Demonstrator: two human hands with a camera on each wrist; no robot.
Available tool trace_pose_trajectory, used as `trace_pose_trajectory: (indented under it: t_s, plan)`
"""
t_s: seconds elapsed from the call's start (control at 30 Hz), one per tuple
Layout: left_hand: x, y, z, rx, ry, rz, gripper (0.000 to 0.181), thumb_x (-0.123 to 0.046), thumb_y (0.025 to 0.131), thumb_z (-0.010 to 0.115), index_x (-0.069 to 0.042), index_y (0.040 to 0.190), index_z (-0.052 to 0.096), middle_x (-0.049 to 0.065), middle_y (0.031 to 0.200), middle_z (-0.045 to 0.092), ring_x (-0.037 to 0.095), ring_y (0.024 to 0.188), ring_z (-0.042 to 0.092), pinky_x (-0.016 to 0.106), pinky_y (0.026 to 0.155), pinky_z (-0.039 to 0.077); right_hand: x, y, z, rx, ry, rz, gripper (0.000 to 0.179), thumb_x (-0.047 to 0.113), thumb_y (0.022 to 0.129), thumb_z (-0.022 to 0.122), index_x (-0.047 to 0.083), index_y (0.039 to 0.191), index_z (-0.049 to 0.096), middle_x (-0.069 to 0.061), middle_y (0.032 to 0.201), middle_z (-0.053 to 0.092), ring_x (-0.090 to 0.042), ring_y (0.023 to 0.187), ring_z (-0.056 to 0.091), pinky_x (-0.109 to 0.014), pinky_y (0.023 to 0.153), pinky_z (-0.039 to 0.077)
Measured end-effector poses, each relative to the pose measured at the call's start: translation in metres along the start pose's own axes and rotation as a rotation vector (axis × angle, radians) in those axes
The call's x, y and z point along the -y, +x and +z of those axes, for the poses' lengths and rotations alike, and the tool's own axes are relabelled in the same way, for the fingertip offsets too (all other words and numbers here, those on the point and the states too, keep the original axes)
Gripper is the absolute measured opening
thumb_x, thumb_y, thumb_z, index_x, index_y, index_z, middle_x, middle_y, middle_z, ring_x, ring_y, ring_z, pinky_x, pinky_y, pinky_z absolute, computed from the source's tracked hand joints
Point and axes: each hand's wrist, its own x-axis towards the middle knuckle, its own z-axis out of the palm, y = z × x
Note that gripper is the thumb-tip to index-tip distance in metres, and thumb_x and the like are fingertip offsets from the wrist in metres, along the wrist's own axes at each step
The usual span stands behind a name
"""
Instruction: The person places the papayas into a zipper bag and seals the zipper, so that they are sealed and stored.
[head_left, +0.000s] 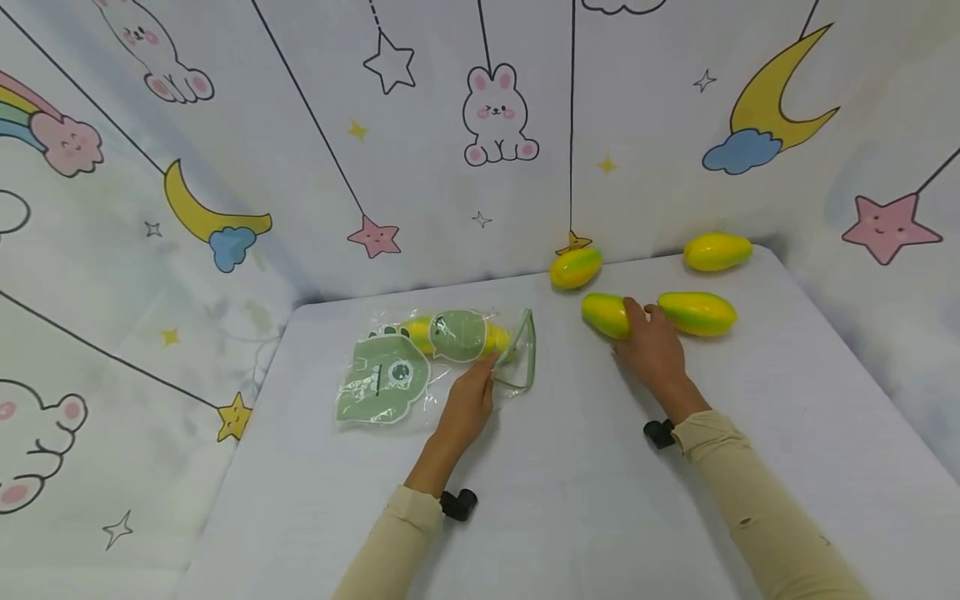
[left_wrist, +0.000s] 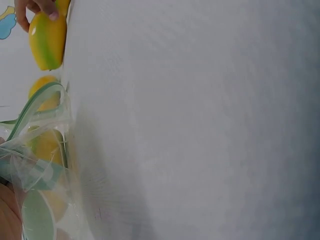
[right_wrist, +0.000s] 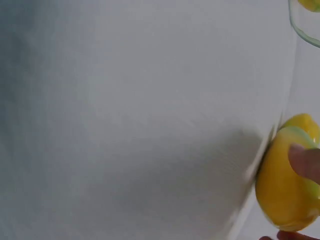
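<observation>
My left hand (head_left: 471,396) pinches the green-edged mouth of a clear plastic zip bag (head_left: 382,379) printed with green cartoon shapes. The bag lies on the left of the table, its mouth standing open toward the right. Inside it is a yellow-green papaya (head_left: 420,335), partly covered by the print. My right hand (head_left: 654,350) grips a papaya (head_left: 603,313) right of the bag; in the right wrist view the thumb lies across this papaya (right_wrist: 284,185). Another papaya (head_left: 699,313) lies just right of that hand. The left wrist view shows the raised bag rim (left_wrist: 30,107) close up.
Two more papayas lie near the back edge, one at the middle (head_left: 576,268) and one at the right corner (head_left: 717,252). A white table (head_left: 555,500) carries everything. Cartoon-printed wall cloth (head_left: 420,167) rises behind and at both sides.
</observation>
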Motion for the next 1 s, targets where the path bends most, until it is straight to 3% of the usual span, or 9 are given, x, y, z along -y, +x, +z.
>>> trace_pose_trajectory:
  t_s: [0.23, 0.37, 0.5, 0.8, 1.0]
  plan:
    - [0.001, -0.002, 0.001, 0.007, 0.002, -0.003, 0.036, -0.009, 0.104, 0.046, -0.005, 0.139, 0.051, 0.014, 0.135, 0.060, 0.026, 0.127, 0.057, 0.034, 0.107, 0.047, -0.003, -0.002, 0.008, -0.033, 0.064, -0.009, 0.062, 0.012, 0.088, 0.070, 0.001, 0.142, 0.042, -0.035, 0.127, 0.051, -0.050, 0.113, 0.052, -0.065, 0.092, 0.047]
    - [0.001, -0.003, 0.002, 0.006, -0.003, 0.003, 0.036, -0.008, 0.103, 0.047, -0.004, 0.139, 0.051, 0.015, 0.135, 0.060, 0.027, 0.127, 0.057, 0.035, 0.107, 0.047, -0.002, -0.004, 0.007, -0.012, 0.134, 0.028, 0.064, 0.015, 0.089, 0.070, 0.003, 0.144, 0.042, -0.033, 0.129, 0.048, -0.048, 0.116, 0.049, -0.064, 0.095, 0.045]
    - [0.001, -0.001, 0.003, 0.003, -0.001, 0.015, 0.036, -0.007, 0.103, 0.047, -0.002, 0.138, 0.052, 0.015, 0.134, 0.060, 0.027, 0.126, 0.057, 0.035, 0.107, 0.047, 0.001, -0.006, 0.005, -0.040, 0.234, 0.044, 0.063, 0.015, 0.088, 0.072, 0.005, 0.144, 0.044, -0.031, 0.130, 0.045, -0.046, 0.118, 0.047, -0.064, 0.098, 0.043]
    - [0.001, 0.000, 0.003, -0.005, 0.024, 0.022, 0.035, -0.008, 0.103, 0.048, -0.003, 0.138, 0.052, 0.015, 0.132, 0.061, 0.027, 0.124, 0.058, 0.036, 0.105, 0.049, 0.010, -0.005, -0.004, -0.145, 0.450, 0.033, 0.061, 0.009, 0.084, 0.075, 0.007, 0.141, 0.052, -0.027, 0.129, 0.040, -0.037, 0.114, 0.046, -0.055, 0.094, 0.052]
    - [0.003, -0.001, 0.003, -0.021, 0.034, 0.030, 0.034, -0.007, 0.102, 0.049, -0.002, 0.136, 0.053, 0.015, 0.130, 0.063, 0.027, 0.122, 0.060, 0.036, 0.103, 0.051, 0.018, -0.004, -0.013, -0.164, 0.468, -0.030, 0.060, 0.011, 0.084, 0.077, 0.007, 0.138, 0.052, -0.021, 0.135, 0.049, -0.035, 0.112, 0.052, -0.054, 0.087, 0.056]
